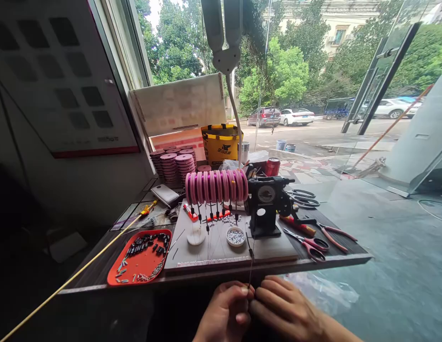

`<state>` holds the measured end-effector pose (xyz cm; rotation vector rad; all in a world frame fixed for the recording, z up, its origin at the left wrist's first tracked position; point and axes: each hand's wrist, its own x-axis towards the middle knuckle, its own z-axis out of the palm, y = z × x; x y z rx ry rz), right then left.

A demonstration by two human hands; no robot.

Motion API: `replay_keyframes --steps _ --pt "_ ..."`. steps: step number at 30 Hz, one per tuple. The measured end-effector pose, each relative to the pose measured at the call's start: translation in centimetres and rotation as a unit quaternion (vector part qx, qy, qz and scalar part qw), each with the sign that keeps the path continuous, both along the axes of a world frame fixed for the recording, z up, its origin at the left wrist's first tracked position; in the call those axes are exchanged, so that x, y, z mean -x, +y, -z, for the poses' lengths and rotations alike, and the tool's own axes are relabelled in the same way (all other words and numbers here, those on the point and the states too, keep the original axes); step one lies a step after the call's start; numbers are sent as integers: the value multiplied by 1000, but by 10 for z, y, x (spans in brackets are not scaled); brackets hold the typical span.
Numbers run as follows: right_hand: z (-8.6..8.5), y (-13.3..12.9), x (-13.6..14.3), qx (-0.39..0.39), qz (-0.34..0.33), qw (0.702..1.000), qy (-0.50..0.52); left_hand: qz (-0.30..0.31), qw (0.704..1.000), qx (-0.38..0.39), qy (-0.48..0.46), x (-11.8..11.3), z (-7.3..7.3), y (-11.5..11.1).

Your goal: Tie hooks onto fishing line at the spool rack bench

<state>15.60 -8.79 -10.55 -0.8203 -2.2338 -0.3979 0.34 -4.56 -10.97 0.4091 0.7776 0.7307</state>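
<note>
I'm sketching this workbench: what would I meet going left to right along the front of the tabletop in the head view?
Red tray, white disc, small white bowl, black machine, pink-handled scissors, red-handled pliers.

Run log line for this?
left hand pinches thin line | right hand alongside | pink spools left of black machine | red tray holds black pieces

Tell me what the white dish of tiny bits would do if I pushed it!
The white dish would probably slide rather than tip, since it looks low and sits flat on the board. The tiny bits are loose and piled inside, so some might spill.
</note>
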Motion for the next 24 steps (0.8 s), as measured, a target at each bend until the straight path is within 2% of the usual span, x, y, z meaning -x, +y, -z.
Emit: replay_keyframes --steps 5,10,13,15,17,18,19,21,22,23,24 --pt "-2 -5 -1 -50 3 999 11 1 1000 15 2 -6 -5 -1" --pt "-3 -2 -2 -29 -5 1000 0 4 1000 20 11 -7 -10 -1" --pt "1 -1 -1 14 -21 999 32 5 1000 2 20 -5 -9 0" --pt "5 -2 1 67 -17 992 105 6 999 -24 24 -5 -8 0" --pt "8 -4 3 138 0 975 176 0 988 -135 80 -5 -7 -1" --pt "9 -5 4 168 7 967 192 -13 964 -229 131 -5 -7 -2" --pt "8 -7 5 192 10 962 195 -29 923 -334 191 -4 -7 -4" --pt "1 -8 7 225 7 958 180 -64 809 -504 296 -4 -8 -7" --pt "-5 -8 8 245 2 954 174 -79 766 -549 324 -3 -8 -9" --pt "-13 -8 9 272 -5 946 174 -88 738 -575 342 -2 -9 -10" --pt "-21 -6 10 303 -10 935 184 -95 723 -586 352 -1 -9 -10"
